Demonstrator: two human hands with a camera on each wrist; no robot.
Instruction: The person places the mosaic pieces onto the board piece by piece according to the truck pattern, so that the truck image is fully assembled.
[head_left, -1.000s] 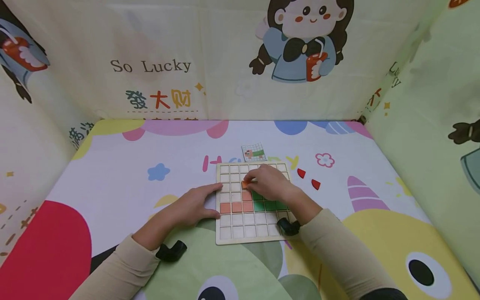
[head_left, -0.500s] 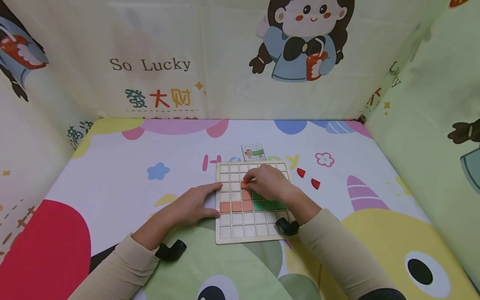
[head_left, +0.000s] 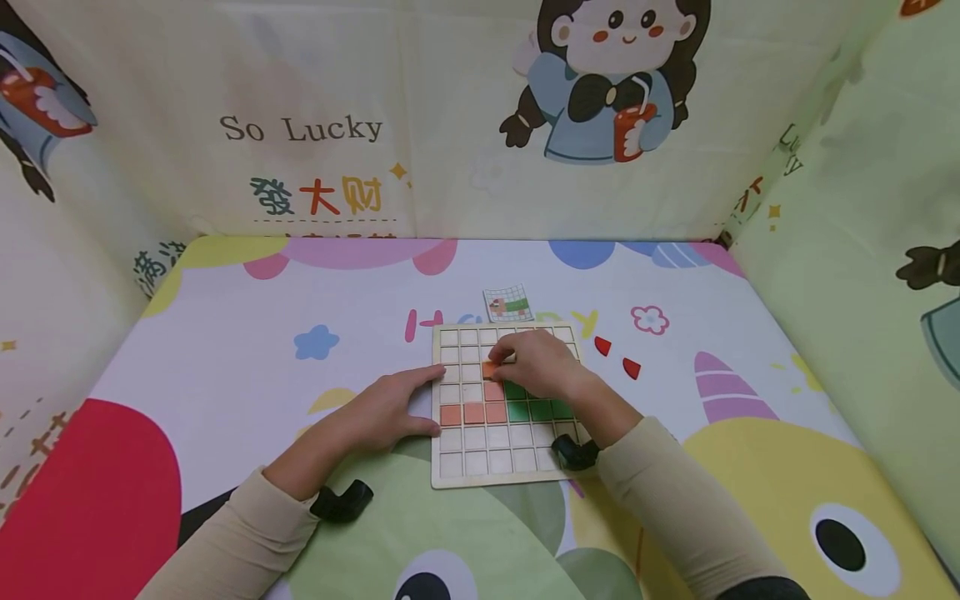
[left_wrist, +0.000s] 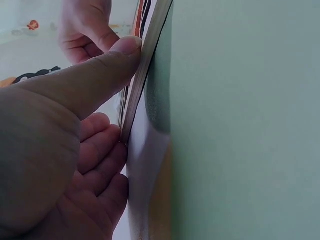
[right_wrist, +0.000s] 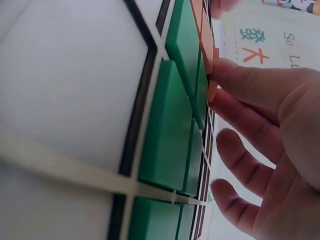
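Note:
A square wooden grid board [head_left: 495, 479] lies on the table, with salmon tiles [head_left: 473, 414] and green tiles [head_left: 540, 410] set in its cells. My right hand [head_left: 543, 365] is over the board, pinching an orange tile [head_left: 489, 369] by thumb and forefinger at a cell above the salmon column. In the right wrist view the orange tile [right_wrist: 213, 89] stands partly between those fingertips, beside the row of green tiles [right_wrist: 167, 125]. My left hand [head_left: 386, 410] rests against the board's left edge, thumb and fingers extended. The left wrist view shows its thumb touching the board's side [left_wrist: 145, 65].
Behind the board lies a small pattern card [head_left: 507, 305] with a coloured grid. Two red quarter-round pieces [head_left: 632, 367] lie to the right of the board. Printed cloth walls [head_left: 450, 125] enclose the table at the back and sides.

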